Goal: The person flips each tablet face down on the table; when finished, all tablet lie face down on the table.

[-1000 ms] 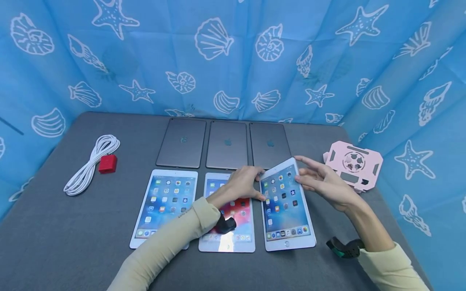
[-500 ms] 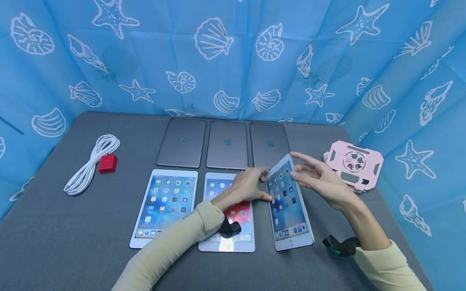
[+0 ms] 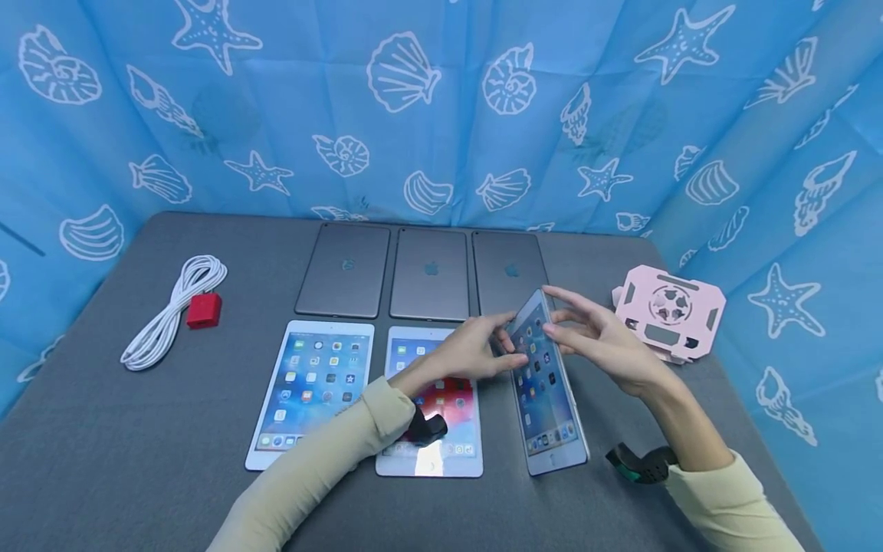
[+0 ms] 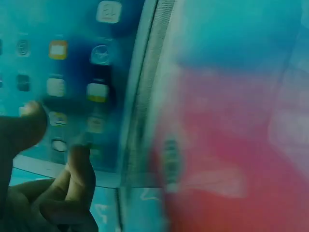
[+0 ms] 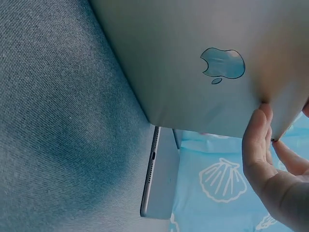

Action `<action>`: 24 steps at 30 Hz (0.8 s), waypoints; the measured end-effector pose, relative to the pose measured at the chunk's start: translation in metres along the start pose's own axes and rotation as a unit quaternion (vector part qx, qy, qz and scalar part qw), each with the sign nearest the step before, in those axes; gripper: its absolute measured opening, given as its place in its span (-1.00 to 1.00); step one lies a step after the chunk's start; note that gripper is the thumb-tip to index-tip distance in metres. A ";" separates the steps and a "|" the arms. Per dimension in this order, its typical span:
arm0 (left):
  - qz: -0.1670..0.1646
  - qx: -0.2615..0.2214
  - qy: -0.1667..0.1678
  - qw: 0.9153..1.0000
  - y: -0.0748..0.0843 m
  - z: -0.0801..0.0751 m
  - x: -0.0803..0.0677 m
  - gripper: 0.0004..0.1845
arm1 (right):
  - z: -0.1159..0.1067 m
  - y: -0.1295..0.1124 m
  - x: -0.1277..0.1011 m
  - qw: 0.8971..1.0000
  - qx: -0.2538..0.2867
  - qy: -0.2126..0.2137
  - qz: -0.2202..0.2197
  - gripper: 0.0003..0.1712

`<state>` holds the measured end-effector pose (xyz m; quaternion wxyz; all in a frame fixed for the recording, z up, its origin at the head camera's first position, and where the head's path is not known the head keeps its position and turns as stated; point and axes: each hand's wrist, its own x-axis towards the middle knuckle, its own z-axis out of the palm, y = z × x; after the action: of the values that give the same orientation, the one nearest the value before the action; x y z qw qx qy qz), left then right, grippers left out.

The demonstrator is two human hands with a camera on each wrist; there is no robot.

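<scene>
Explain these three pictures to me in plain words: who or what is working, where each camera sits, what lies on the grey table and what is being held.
No machine here: a person works with two bare hands. The wide picture comes from a camera on the head, looking down; the two close ones come from cameras strapped to each wrist.

On the grey cloth-covered table lie three grey tablets face down in the back row and two white tablets with lit screens in front. A coiled white cable with a red plug block lies on the left, a pink plastic stand on the right.

The left hand and right hand both grip a third white lit tablet at its far end, tilting it up on one long edge. The right wrist view shows its grey back with the logo.
</scene>
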<state>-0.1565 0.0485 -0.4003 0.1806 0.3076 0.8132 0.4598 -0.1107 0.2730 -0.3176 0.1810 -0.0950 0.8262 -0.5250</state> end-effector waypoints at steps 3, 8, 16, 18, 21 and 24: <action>0.020 -0.049 -0.010 0.999 0.007 -0.006 -0.002 -0.13 | 0.001 0.000 0.001 1.000 0.003 -0.015 0.010 -0.21; 0.028 -0.071 -0.006 0.997 0.018 -0.012 -0.004 -0.19 | 0.003 0.002 0.004 0.999 0.002 -0.039 0.024 -0.23; 0.005 -0.076 -0.003 0.997 0.021 -0.021 -0.008 -0.18 | 0.010 0.017 0.014 0.996 0.019 -0.087 0.029 -0.23; 0.005 -0.073 -0.005 0.997 0.021 -0.024 -0.009 -0.17 | 0.012 0.020 0.017 0.995 0.019 -0.096 0.034 -0.22; 0.011 -0.073 -0.012 0.997 0.019 -0.028 -0.011 -0.16 | 0.014 0.024 0.022 0.993 0.016 -0.107 0.048 -0.18; 0.016 -0.079 -0.019 0.997 0.017 -0.032 -0.013 -0.16 | 0.016 0.028 0.028 0.991 0.008 -0.116 0.067 -0.15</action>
<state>-0.1597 0.0257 -0.3692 0.2126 0.3137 0.7656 0.5198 -0.1288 0.2619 -0.3550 0.3109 -0.0984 0.7999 -0.5038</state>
